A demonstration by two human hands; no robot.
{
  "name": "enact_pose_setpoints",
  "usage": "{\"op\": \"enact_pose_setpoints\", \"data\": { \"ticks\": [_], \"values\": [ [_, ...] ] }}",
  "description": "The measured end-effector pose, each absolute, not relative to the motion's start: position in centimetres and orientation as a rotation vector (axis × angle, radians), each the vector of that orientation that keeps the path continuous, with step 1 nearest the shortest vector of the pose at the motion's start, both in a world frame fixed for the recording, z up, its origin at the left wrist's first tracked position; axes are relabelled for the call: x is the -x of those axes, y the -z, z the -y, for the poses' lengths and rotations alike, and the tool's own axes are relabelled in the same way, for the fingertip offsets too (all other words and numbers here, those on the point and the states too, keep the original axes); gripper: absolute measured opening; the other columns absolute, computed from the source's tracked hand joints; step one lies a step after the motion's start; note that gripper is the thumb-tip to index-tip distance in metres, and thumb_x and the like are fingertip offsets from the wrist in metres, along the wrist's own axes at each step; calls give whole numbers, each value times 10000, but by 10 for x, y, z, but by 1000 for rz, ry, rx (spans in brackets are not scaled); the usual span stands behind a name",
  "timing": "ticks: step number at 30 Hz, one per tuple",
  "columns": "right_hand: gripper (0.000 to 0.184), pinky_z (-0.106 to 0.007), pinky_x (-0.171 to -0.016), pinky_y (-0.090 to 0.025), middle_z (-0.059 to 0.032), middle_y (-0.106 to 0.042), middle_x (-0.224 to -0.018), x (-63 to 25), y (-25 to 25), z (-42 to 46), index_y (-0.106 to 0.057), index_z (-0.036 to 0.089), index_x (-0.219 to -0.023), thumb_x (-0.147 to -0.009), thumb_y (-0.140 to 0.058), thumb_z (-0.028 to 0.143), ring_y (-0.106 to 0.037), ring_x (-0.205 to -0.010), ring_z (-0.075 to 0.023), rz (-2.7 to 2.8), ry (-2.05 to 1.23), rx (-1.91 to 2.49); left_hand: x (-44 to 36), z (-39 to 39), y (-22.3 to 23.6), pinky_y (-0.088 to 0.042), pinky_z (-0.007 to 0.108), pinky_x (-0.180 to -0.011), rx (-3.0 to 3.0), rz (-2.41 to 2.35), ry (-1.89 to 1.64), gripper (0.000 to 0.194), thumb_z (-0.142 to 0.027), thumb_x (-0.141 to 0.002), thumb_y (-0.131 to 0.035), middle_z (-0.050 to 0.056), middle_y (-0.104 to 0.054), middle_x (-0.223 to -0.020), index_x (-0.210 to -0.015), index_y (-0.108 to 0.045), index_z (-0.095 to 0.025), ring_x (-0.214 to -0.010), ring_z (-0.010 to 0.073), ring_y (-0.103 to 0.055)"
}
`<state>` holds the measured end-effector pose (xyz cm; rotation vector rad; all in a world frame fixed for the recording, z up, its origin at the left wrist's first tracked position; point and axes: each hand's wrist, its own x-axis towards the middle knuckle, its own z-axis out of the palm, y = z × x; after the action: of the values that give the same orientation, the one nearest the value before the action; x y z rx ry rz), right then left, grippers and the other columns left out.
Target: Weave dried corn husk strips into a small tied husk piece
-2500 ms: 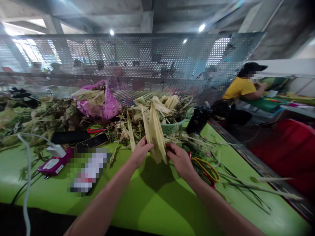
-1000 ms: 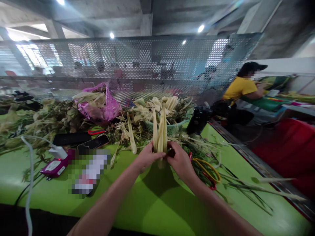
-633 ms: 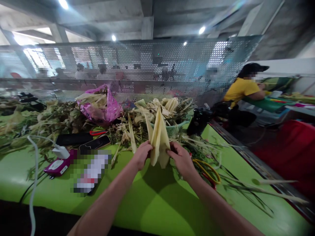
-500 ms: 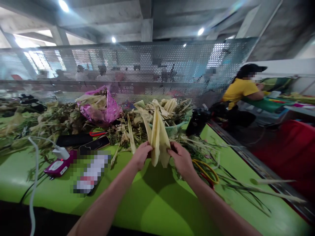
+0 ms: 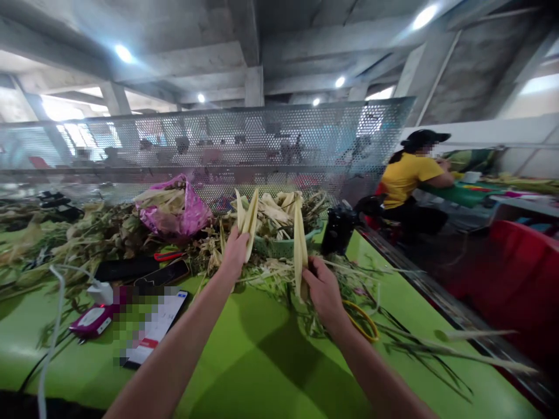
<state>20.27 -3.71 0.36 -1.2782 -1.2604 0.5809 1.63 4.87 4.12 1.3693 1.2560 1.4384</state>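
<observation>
Fingers (image 5: pixel 244 235) of my left hand (image 5: pixel 234 254) are bent closed around two pale husks (image 5: pixel 250 224), which stand upward and spread from each other at the top. My right hand (image 5: pixel 324 286) is nearly closed also; its thumb and fingers pinch one long husk (image 5: pixel 299 235) near the lower part. This husk is almost upright, and it is well apart from the other two. How strongly I press, I cannot tell.

Behind the hands is the green basket (image 5: pixel 279 249), filled with dry husks and stems. I think the long husk could split along its length, if I pull it sideways or pinch it too hard, because it looks thin and dry. The two in my left hand could slip out, if my fingers become loose. Under my right hand lie thin leaves (image 5: pixel 314 317), and beside it a yellow loop (image 5: pixel 365 327); these could catch on my fingers, if I lower the hand there.

Beside the basket stands a black bottle (image 5: pixel 339 230), which a wide swing of my right arm could knock over. The lit phone (image 5: pixel 172 311) lies on the table (image 5: pixel 244 378) near my left forearm, so this arm could push it, if it moves outward. Farther left is a pink bag (image 5: pixel 192 209), with husks inside.
</observation>
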Motion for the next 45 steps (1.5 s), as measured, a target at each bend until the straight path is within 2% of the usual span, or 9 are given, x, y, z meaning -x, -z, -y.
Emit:
{"op": "enact_pose_setpoints", "data": {
  "ticks": [6,10,13,15,19,23,26,36,45],
  "values": [
    [225,-289,-705,-441,-32,-610,-816,-202,-6,40,-577,168,-925,-740,-496,269,-534,-736,-178,1234,-606,1194,-50,-105,-99,-399,318,-766,-1761,-1573,-1403,230,-347,-827,-479,116,-635,-962,-982,-523,-184,-890,242,-592],
    [244,-296,-727,-457,-45,-635,-866,-202,-5,41,-577,171,-959,-743,-495,251,-559,-761,-183,1256,-601,1182,-63,-115,-116,-393,356,-806,-1856,-1630,-1242,306,-409,-748,-611,173,-635,-986,-914,-532,-164,-968,299,-586],
    [247,-303,-712,-471,-46,-641,-851,-203,-5,40,-576,174,-967,-747,-515,268,-575,-753,-190,1269,-606,1181,-64,-91,-104,-360,342,-900,-1914,-1594,-1510,260,-363,-770,-599,134,-607,-1059,-949,-539,-184,-1103,262,-514],
    [251,-301,-680,-477,-43,-640,-825,-204,-5,40,-572,179,-975,-750,-537,285,-578,-727,-191,1275,-614,1187,-64,-65,-85,-379,319,-873,-1868,-1446,-1623,224,-373,-800,-568,90,-604,-986,-925,-546,-189,-995,215,-539],
    [286,-302,-629,-477,-40,-646,-784,-201,-3,43,-566,189,-1009,-742,-575,290,-585,-688,-199,1300,-587,1241,-65,-9,-39,-429,283,-734,-1630,-1083,-1272,299,-468,-804,-559,34,-592,-821,-871,-530,-178,-771,158,-545],
    [326,-315,-669,-478,-44,-677,-852,-191,2,49,-568,207,-1050,-725,-561,230,-616,-733,-212,1413,-538,1287,-65,23,-7,-452,307,-815,-1345,-829,-1076,475,-379,-645,-759,71,-628,-931,-982,-511,-155,-876,185,-585],
    [307,-303,-654,-472,-38,-684,-814,-184,4,52,-565,201,-1041,-736,-561,245,-622,-701,-205,1471,-539,1315,-58,28,2,-433,323,-899,-1270,-725,-1119,470,-339,-676,-736,101,-627,-1045,-1055,-533,-148,-976,199,-576],
    [298,-286,-621,-449,-41,-659,-783,-184,6,52,-553,201,-1013,-814,-562,422,-615,-691,-202,1607,-479,1382,-36,15,15,-443,340,-864,-1536,-923,-1070,296,-69,-687,-489,45,-656,-912,-918,-637,-179,-901,208,-563],
    [460,-294,-602,-424,-44,-649,-913,-170,15,55,-496,223,-1135,-696,-626,263,-605,-729,-208,1886,-279,1597,-22,15,22,-427,308,-717,-1630,-1362,-1125,159,-160,-711,-531,44,-639,-799,-849,-596,-206,-739,204,-563]
  ]
}}
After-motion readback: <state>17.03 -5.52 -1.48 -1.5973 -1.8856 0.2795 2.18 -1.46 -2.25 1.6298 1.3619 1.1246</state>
